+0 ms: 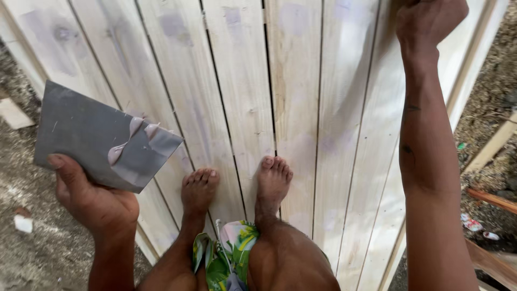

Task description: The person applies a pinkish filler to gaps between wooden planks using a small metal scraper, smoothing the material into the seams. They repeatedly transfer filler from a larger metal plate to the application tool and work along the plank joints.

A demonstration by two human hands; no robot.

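From the head view, the left hand (94,202) is gripping a flat grey board (102,137) from beneath, thumb over its edge; pale putty (129,141) is sitting smeared on it. The right hand (431,21) is reaching forward, fingers clenched, over the smooth wooden plank panel (242,97) beneath bare feet (272,180).

– Where's open room over the planks (237,81)?
– The whole middle and upper left, bare wood, no clutter.
– What's in the way?
– Two bare feet (237,183) low at centre. The board (102,137) in the left hand (94,202) covers the left edge; the right hand (431,21) and forearm bar the right side.
– Beyond the planks?
– Wood scraps (493,199) on the dirt at right.
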